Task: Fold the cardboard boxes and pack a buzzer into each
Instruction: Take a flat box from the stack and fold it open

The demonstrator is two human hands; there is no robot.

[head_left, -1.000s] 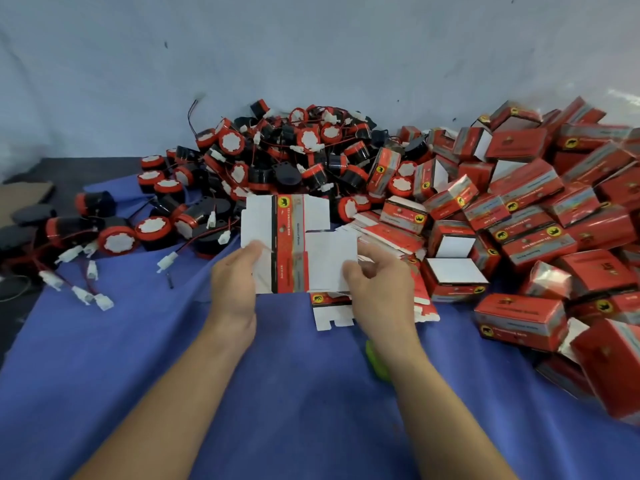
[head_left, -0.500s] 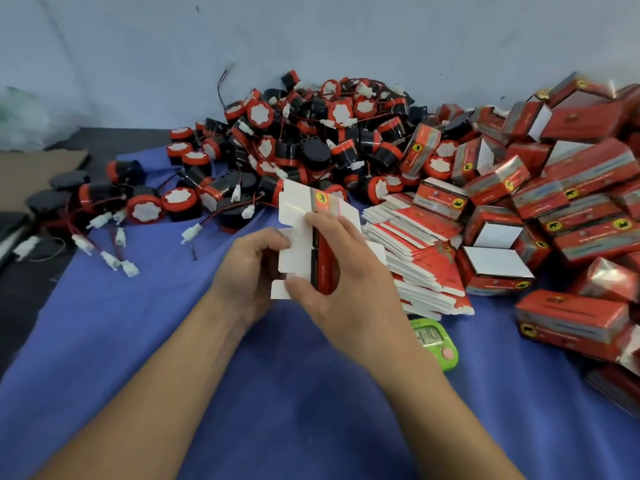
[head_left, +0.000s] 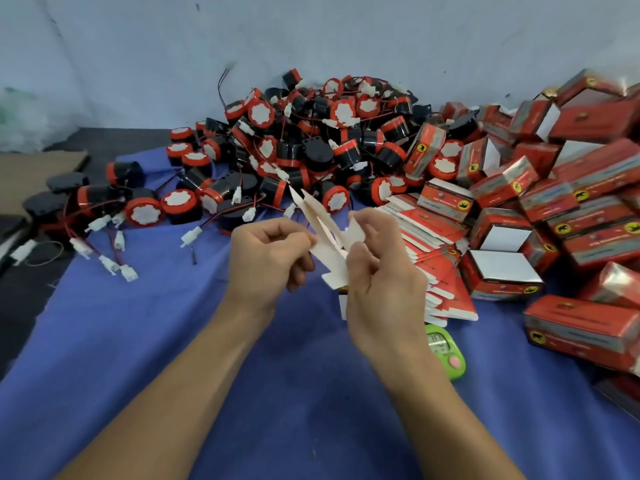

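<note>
The box blank (head_left: pixel 334 268), flat-faced before (red print showing), now splays edge-on between left hand (head_left: pixel 268 261) and right hand (head_left: pixel 381 285).

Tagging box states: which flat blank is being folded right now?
The blank pinched between left hand and right hand, held up and half opened, white inside showing. The others lie flat, most in the stack.

Green timer (head_left: pixel 450 358) half behind right wrist (head_left: pixel 393 342); boxes (head_left: pixel 585 329) beyond right edge.
</note>
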